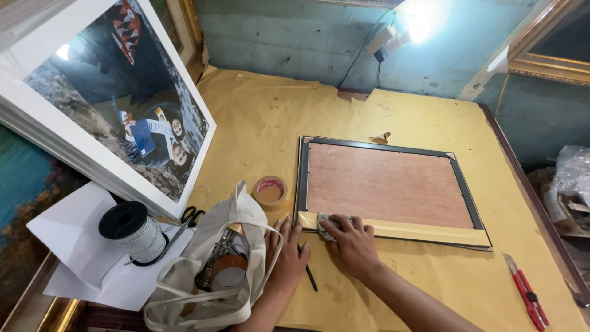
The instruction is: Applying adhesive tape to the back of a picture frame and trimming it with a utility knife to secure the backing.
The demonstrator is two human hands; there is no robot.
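Observation:
A dark picture frame (468,190) lies face down on a brown-paper-covered table (258,123), its brown wooden backing board (387,184) facing up. A strip of tan tape (430,233) runs along the frame's near edge. My right hand (350,243) presses a small pale cloth (324,222) onto the left end of that tape. My left hand (287,252) rests flat on the table beside the frame's near left corner, fingers spread, next to a thin black stick (311,278).
A roll of tan tape (270,190) lies left of the frame. A white tote bag (215,270), scissors (187,218) and a spool of cord (132,230) sit near left. A large white-framed photo (110,104) leans at left. Red cutters (525,295) lie near right.

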